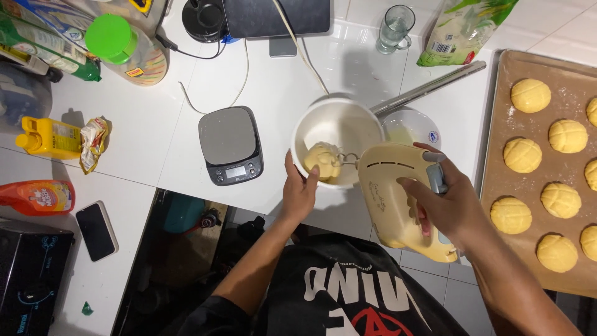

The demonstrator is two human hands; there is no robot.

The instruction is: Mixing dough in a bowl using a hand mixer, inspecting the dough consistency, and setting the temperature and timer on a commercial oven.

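Left hand: the left hand (pixel 299 190) sat at the centre of the frame, fingers curled over the near rim of the white bowl (pixel 339 127), thumb outside, clamping the rim.
Right hand: the right hand (pixel 449 205) was right of centre, fingers wrapped tight around the handle of the hand mixer (pixel 398 199), thumb up by its grey switch.
Hand mixer: pale yellow, tilted, its metal beaters (pixel 345 163) dipping into the bowl from the right.
Bowl: it stood on the white counter (pixel 280 81) at the centre, with a lump of pale yellow dough (pixel 322 160) against its near wall, touching the beaters.
Scale: a grey kitchen scale (pixel 230 144) lay just left of the bowl, apart from it.
Small dish: a white dish (pixel 410 127) with yellowish liquid sat just right of the bowl; whether they touched could not be told.
Tray: a baking tray (pixel 497 155) at the right edge of the frame carried scored yellow buns (pixel 530 95) on brown paper.
Glass: a clear glass mug (pixel 396 28) stood at the top, right of centre.
Upper left: a jar with a green lid (pixel 112 37) and a yellow bottle (pixel 46 137) stood there.
Lower left: a dark phone (pixel 96 230) lay flat beside an orange bottle (pixel 37 197).
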